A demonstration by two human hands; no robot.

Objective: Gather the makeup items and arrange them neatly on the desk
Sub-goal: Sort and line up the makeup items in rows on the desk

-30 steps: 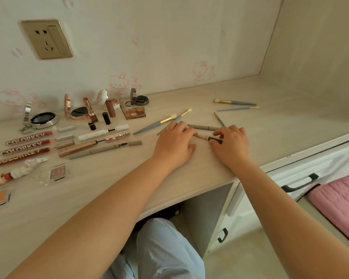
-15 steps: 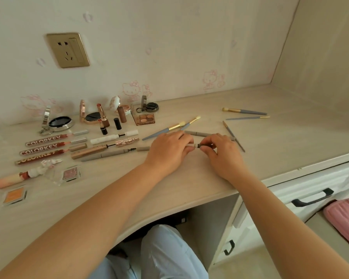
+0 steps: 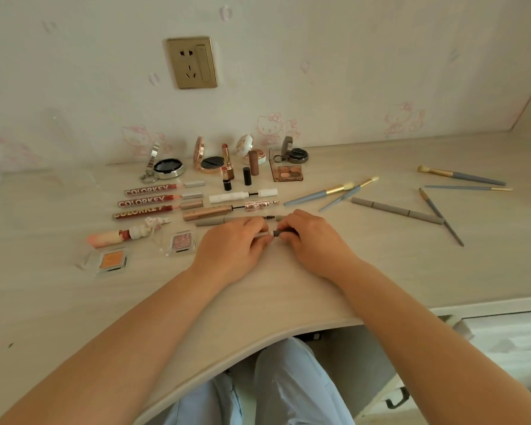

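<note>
Hands, left (image 3: 230, 250) and right (image 3: 311, 240), pinch one pencil (image 3: 275, 234); three COLORKEY tubes (image 3: 146, 200).

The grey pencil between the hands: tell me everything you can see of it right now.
The grey pencil is a slim grey stick, plastic by its look, lying roughly level just above the desk, below the row of mascaras. Only a short middle stretch shows: a pale section meeting a darker grey one. The left hand pinches its left part, the right hand its right part. Both ends are hidden by fingers.
</note>
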